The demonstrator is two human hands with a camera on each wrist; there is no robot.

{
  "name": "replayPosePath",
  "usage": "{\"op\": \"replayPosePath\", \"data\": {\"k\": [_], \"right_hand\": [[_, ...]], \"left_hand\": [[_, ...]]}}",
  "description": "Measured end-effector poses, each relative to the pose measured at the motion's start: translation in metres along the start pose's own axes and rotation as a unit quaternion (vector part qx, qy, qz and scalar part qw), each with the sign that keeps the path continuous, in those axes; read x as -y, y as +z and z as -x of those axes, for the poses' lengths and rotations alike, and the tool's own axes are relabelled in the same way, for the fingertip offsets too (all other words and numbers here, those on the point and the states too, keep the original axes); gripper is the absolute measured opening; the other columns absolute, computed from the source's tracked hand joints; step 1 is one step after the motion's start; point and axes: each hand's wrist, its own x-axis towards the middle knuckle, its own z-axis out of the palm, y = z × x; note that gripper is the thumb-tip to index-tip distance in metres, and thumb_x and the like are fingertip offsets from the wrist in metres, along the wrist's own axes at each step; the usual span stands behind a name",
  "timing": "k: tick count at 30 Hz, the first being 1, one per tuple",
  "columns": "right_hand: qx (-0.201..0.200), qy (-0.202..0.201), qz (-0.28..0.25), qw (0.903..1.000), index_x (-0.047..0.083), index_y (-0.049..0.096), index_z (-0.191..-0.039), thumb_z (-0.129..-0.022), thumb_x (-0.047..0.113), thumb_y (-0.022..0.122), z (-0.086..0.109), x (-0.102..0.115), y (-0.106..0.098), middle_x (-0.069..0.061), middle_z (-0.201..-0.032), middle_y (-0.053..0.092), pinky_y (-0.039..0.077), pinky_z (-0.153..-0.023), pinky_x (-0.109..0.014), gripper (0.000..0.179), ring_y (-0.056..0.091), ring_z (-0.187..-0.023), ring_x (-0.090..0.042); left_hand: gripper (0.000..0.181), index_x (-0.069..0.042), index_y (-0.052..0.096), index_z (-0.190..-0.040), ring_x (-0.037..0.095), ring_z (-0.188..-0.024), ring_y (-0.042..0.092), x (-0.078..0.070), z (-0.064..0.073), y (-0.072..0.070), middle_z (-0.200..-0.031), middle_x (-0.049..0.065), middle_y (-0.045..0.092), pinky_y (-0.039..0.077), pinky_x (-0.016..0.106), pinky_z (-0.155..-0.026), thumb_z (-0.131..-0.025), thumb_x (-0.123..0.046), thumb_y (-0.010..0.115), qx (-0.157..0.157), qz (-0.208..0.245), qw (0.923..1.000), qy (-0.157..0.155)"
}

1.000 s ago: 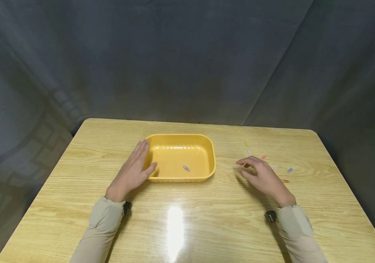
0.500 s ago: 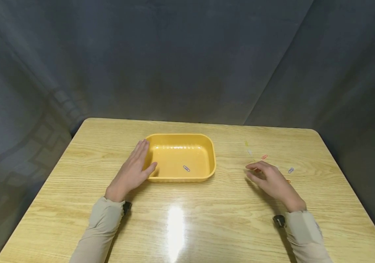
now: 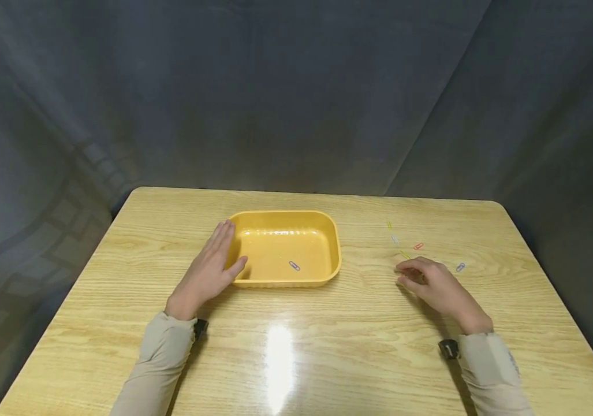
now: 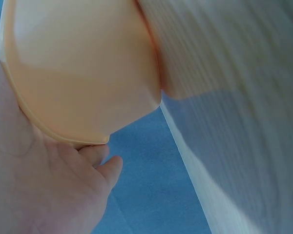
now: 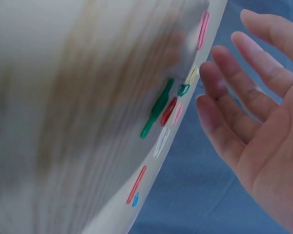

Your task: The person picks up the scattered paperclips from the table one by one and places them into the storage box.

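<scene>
My left hand (image 3: 205,274) rests against the left rim of a yellow plastic tray (image 3: 327,248), its fingers straight along the edge. In the left wrist view the palm and fingers (image 4: 110,170) lie against the tray's rim (image 4: 63,140). Inside the tray is one blue paper clip (image 3: 294,266). To the tray's right, my right hand (image 3: 439,287) hovers over scattered paper clips, fingers bent a little and apart from the thumb. The right wrist view shows its fingers (image 5: 254,63) spread with nothing between them. Near them lie green (image 5: 157,107), red (image 5: 169,112) and white clips (image 5: 161,142).
Beyond the right hand lie a red clip (image 3: 418,246), a white clip (image 3: 394,239) and yellow clips (image 3: 405,254). A blue clip (image 3: 460,267) sits to its right. The wooden table (image 3: 213,358) ends in rounded back corners, with dark curtains (image 3: 296,98) behind.
My right hand has drifted right and slightly toward me, uncovering a yellow clip and covering the orange-red one at its right. My left hand and the tray have stayed put.
</scene>
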Motion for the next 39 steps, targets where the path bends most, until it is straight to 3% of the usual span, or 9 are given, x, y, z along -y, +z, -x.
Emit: {"op": "replayPosePath", "data": {"k": [11,23,39], "right_hand": [[0.017,0.007,-0.004,0.9998,0.001,0.069,-0.114,-0.092,0.009,0.069,-0.002,-0.004,-0.001,-0.015,-0.111,0.070,0.056,-0.083,-0.050,0.024,0.066,-0.101,-0.033],[0.036,0.007,0.017,0.9992,0.005,0.073,-0.105,-0.090,0.006,0.070,-0.008,-0.006,0.000,-0.003,-0.097,0.070,0.051,-0.068,-0.022,0.015,0.057,-0.081,-0.009],[0.052,0.001,0.005,0.9986,0.004,0.069,-0.091,-0.093,0.008,0.067,-0.012,-0.005,0.001,0.001,-0.086,0.067,0.048,-0.064,-0.020,0.004,0.053,-0.074,-0.004]], "left_hand": [[0.082,-0.001,0.009,-0.158,0.036,-0.155,0.005,0.001,0.000,0.000,-0.167,0.018,0.007,0.012,0.051,-0.127,-0.102,-0.045,0.047,0.000,-0.004,1.0000,0.004],[0.082,-0.002,0.007,-0.159,0.035,-0.155,0.005,0.000,0.000,-0.001,-0.167,0.017,0.006,0.012,0.051,-0.127,-0.102,-0.044,0.047,0.004,-0.003,1.0000,0.000],[0.082,-0.003,0.006,-0.159,0.035,-0.155,0.004,0.001,-0.001,0.000,-0.167,0.016,0.005,0.011,0.051,-0.127,-0.102,-0.046,0.047,0.006,-0.003,1.0000,-0.002]]}}
